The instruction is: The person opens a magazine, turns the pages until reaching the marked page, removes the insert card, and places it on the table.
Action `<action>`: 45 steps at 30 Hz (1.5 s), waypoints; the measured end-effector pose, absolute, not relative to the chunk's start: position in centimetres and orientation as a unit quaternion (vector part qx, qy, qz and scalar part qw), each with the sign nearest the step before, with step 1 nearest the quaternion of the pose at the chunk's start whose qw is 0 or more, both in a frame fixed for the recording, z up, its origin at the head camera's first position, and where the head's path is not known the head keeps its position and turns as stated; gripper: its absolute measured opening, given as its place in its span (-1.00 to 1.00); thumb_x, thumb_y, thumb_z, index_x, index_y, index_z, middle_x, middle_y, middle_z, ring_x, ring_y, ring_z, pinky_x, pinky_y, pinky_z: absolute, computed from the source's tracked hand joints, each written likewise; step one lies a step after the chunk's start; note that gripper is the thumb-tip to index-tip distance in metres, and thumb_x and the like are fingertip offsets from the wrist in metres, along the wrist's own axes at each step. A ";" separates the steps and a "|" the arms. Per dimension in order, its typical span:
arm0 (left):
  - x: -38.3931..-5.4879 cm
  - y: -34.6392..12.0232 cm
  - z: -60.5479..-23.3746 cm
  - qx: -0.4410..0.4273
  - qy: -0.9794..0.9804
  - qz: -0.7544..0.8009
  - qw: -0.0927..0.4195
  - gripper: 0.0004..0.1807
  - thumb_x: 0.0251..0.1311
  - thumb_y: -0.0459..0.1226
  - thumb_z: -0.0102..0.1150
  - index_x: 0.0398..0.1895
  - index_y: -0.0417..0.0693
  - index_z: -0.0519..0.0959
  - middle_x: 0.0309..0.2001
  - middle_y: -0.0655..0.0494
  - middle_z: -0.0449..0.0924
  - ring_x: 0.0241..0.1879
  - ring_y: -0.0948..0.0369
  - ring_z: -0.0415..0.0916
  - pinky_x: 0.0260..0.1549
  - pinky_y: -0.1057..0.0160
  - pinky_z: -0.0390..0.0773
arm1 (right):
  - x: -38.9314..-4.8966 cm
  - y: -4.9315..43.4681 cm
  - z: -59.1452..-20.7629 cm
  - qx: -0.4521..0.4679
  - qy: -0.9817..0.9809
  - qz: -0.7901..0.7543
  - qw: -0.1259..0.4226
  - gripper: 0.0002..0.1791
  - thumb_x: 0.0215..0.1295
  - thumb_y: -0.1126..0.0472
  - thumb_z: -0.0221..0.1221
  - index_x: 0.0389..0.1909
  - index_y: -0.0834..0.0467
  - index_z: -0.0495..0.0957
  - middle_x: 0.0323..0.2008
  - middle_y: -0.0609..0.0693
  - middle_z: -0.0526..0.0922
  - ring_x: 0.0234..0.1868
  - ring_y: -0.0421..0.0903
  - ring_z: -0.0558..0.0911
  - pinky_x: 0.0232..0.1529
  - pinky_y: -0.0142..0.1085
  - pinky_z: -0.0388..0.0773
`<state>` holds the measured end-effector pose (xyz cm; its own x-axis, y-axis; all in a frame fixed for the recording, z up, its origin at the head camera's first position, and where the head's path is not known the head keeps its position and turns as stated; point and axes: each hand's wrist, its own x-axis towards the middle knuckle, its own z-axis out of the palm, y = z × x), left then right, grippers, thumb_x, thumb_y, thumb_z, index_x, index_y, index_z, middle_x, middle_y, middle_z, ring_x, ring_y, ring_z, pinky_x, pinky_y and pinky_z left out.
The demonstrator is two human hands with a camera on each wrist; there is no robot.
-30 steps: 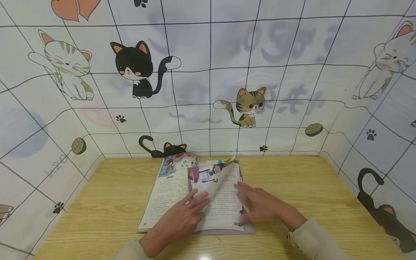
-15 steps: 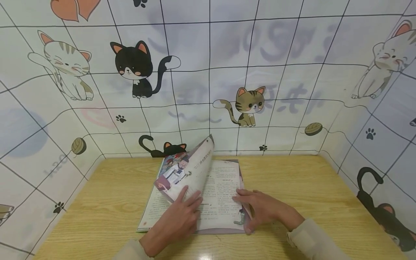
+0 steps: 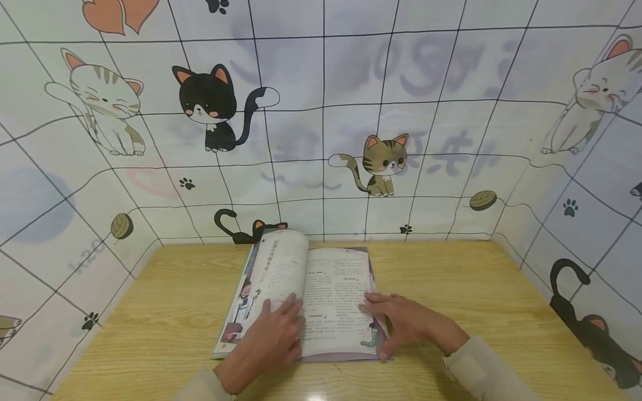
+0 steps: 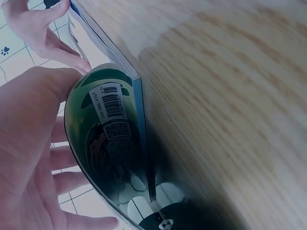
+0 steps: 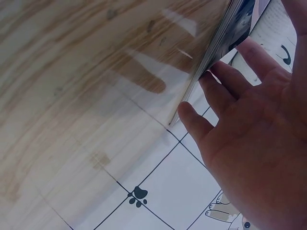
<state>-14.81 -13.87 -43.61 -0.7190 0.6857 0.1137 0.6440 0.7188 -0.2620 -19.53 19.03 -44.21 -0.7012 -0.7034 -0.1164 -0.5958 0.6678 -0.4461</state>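
An open magazine (image 3: 335,301) lies on the table, its left page (image 3: 281,262) bowed up near the middle and showing a vertical title and a robed figure. My left hand (image 3: 273,337) rests on the lower part of that page with its fingers spread. Seen from the left wrist, the hand (image 4: 29,158) lies along the curved page, and a barcode (image 4: 112,99) shows on a green sheet beneath. My right hand (image 3: 408,323) touches the right edge of the magazine, thumb at the lower corner. In the right wrist view its fingers (image 5: 194,122) reach loosely along the page edges.
The wooden table (image 3: 461,278) extends to both sides of the magazine. A white, grid-lined backdrop (image 3: 321,128) with cartoon cats rises behind it and along both sides.
The page lifted from the right has swung over to the left and now lies on the left side. My left hand has slid slightly left with it; my right thumb has moved down to the lower corner.
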 end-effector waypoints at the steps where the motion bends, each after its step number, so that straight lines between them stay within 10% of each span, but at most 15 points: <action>1: -14.8 -13.9 -43.6 -0.356 -0.925 0.095 0.093 -0.60 0.18 -0.01 0.18 -0.05 -0.07 0.66 0.25 -0.09 0.51 0.30 -0.02 0.40 -0.07 -0.28 0.53 | -19.5 19.0 -44.2 -0.360 0.902 -0.192 0.141 0.15 -0.25 -0.32 0.49 0.40 0.15 0.39 0.46 0.22 0.24 0.44 0.21 0.27 0.35 0.26 0.14; 32: -15.4 -14.5 -44.4 -0.338 -0.940 0.003 0.043 -0.60 0.21 -0.02 0.17 -0.01 -0.06 0.65 0.24 -0.11 0.49 0.29 -0.11 0.40 -0.16 -0.06 0.66 | -20.0 18.5 -43.5 -0.323 0.903 -0.219 0.182 -0.03 -0.14 -0.22 0.51 0.33 0.11 0.48 0.45 0.17 0.27 0.45 0.26 0.24 0.33 0.19 0.24; 45: -15.0 -13.7 -44.2 -0.306 -0.951 0.008 0.037 -0.14 0.08 0.46 0.02 0.03 -0.09 0.65 0.26 -0.14 0.48 0.30 -0.12 0.39 -0.11 -0.13 0.62 | -19.8 17.9 -43.2 -0.293 0.911 -0.222 0.188 -0.20 0.05 -0.22 0.41 0.29 0.07 0.52 0.44 0.13 0.31 0.45 0.22 0.26 0.34 0.21 0.22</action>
